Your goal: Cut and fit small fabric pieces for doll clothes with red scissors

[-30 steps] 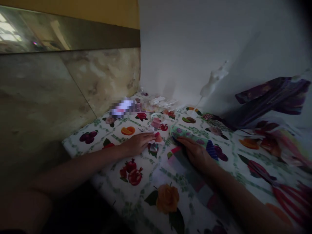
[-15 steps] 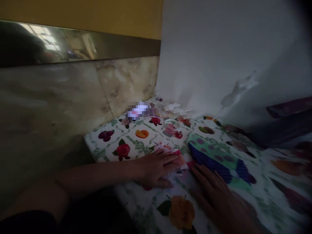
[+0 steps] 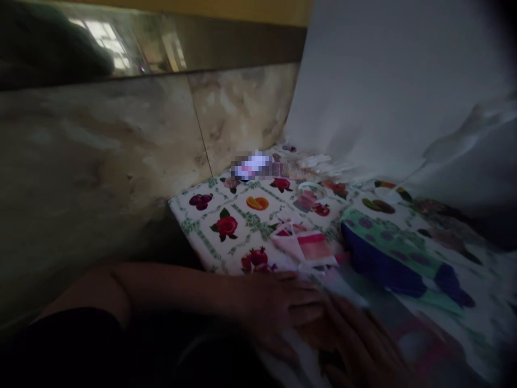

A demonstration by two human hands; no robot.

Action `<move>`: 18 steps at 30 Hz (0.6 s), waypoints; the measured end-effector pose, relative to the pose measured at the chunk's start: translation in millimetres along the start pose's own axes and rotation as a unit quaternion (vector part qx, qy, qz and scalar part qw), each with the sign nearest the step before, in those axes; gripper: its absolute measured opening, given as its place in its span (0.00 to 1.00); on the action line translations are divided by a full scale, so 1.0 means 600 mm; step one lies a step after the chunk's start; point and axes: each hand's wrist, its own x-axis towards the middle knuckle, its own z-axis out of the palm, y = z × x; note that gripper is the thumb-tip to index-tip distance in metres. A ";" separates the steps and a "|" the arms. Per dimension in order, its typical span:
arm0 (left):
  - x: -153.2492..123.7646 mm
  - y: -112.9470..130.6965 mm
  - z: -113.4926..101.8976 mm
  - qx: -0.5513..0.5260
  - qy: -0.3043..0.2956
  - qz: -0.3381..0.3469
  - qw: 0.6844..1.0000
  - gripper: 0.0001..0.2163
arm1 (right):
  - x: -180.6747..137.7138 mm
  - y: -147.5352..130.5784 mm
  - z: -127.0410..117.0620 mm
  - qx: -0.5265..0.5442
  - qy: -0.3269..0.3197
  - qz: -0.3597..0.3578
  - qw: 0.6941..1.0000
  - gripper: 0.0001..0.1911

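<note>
The left hand (image 3: 274, 310) lies palm down near the near edge of a white fruit-print tablecloth (image 3: 226, 253), its fingers open, extended and pointing right. The right hand (image 3: 351, 339) sits just beside it, also open, its fingers angled down and right. Both are dim and blurred; neither shows a closed grip.

Just above the left hand, toward the middle of the cloth, lies a folded pink-and-white fabric piece (image 3: 307, 245). Its long axis runs roughly left to right, with a pale corner pointing up and left, and a blurred white edge trails down toward the hands.

To its right, a green-and-blue polka-dot fabric piece (image 3: 388, 258) lies lengthwise from upper left to lower right. A small pink folded item (image 3: 307, 200) sits farther back, and a pixelated object (image 3: 250, 167) lies at the far edge, against a marble wall (image 3: 242, 108).
</note>
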 end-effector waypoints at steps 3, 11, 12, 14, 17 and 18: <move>-0.003 -0.009 -0.005 -0.110 0.055 0.006 0.992 0.36 | 0.005 -0.003 -0.040 0.057 -0.055 0.055 0.995 0.38; -0.013 -0.055 -0.049 -0.199 0.168 -0.057 0.964 0.21 | 0.012 0.005 -0.095 0.099 -0.038 0.141 0.984 0.33; -0.012 -0.064 -0.058 -0.179 0.191 -0.066 0.963 0.21 | 0.009 0.009 -0.101 0.083 -0.030 0.137 0.987 0.33; -0.012 -0.087 -0.078 -0.139 0.245 -0.099 0.954 0.20 | -0.002 0.022 -0.113 0.053 -0.013 0.143 0.988 0.33; -0.020 -0.125 -0.102 -0.076 0.294 -0.180 0.935 0.21 | -0.031 0.049 -0.123 0.007 -0.008 0.186 0.982 0.33; -0.025 -0.138 -0.104 -0.054 0.294 -0.205 0.932 0.21 | -0.043 0.059 -0.123 -0.010 -0.007 0.201 0.980 0.34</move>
